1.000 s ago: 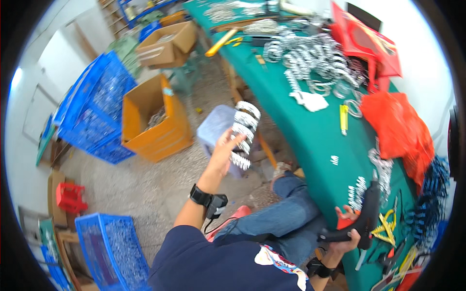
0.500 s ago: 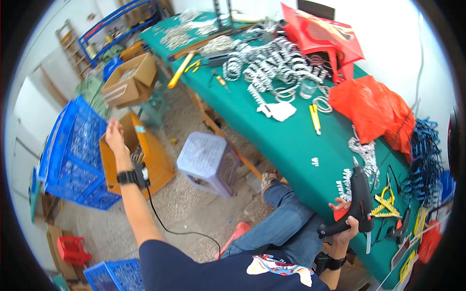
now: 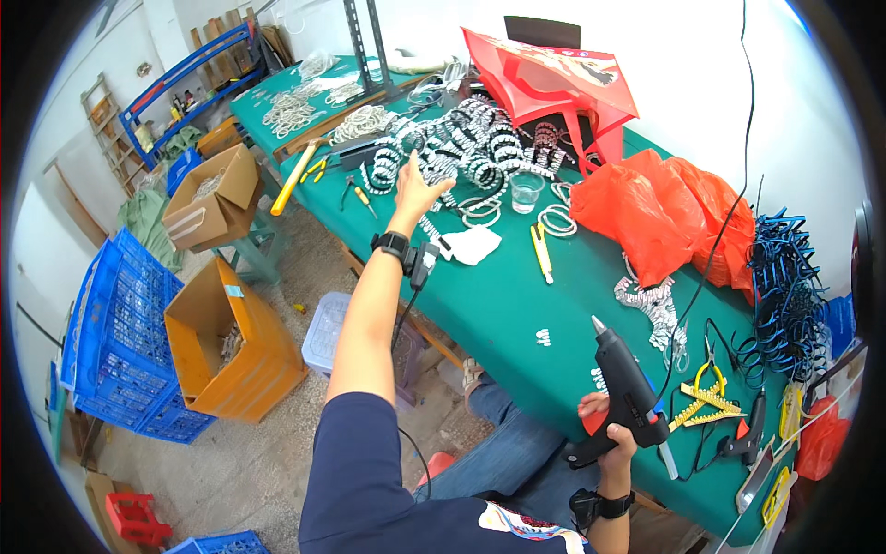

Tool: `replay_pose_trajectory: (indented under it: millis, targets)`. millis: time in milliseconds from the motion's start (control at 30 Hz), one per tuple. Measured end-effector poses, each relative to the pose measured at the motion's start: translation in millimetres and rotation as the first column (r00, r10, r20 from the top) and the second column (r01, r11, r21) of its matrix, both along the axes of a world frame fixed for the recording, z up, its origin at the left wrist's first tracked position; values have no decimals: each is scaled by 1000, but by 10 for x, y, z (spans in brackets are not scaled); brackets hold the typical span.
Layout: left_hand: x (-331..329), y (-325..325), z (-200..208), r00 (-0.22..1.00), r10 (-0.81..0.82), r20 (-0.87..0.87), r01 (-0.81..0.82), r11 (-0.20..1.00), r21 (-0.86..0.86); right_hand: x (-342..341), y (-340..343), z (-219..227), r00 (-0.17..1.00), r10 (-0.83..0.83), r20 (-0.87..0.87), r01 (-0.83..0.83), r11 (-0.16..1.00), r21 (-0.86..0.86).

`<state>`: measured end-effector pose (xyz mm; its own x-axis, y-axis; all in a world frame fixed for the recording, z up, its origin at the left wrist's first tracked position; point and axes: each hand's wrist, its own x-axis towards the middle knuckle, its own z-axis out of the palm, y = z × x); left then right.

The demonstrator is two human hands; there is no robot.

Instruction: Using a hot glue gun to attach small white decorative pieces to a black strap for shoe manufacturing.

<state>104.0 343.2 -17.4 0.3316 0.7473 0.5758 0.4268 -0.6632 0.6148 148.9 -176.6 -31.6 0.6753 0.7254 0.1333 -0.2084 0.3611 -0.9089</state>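
My left hand (image 3: 420, 196) reaches over the near edge of a tangled pile of black-and-white striped coils (image 3: 484, 138). Its thumb is spread away from the fingers, and nothing shows in its grasp. My right hand (image 3: 616, 447) is wrapped round the handle of a black hot glue gun (image 3: 629, 383), whose nozzle points up and away. A pale glue stick (image 3: 667, 461) juts from the gun's rear. Just beyond the gun lies a short white coil (image 3: 598, 379), partly hidden by it. A small white spiral piece (image 3: 544, 338) rests farther up the green table (image 3: 480, 305).
Around the pile lie a clear cup (image 3: 527, 191), a yellow utility knife (image 3: 541, 251), a hammer (image 3: 297, 175) and a white scrap (image 3: 472, 245). Red bags (image 3: 660, 212) and yellow-handled pliers (image 3: 709, 374) are to the right. A stool (image 3: 325, 334) and crates (image 3: 120, 346) stand left.
My left hand has swung from above the orange box at the left, across to the striped coils on the table. My right hand still grips the glue gun. The view has shifted.
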Motion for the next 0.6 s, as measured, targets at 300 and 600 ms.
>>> replay_pose_trajectory:
  millis: [300, 600]
  targets:
    - [-127, 194, 40, 871, -3, 491, -3, 1000, 12, 128, 26, -3, 999, -27, -19, 27, 999, 28]
    - [-519, -38, 929, 115, -74, 991, 542, 840, 0, 52, -83, 82, 999, -42, -10, 42, 998, 44]
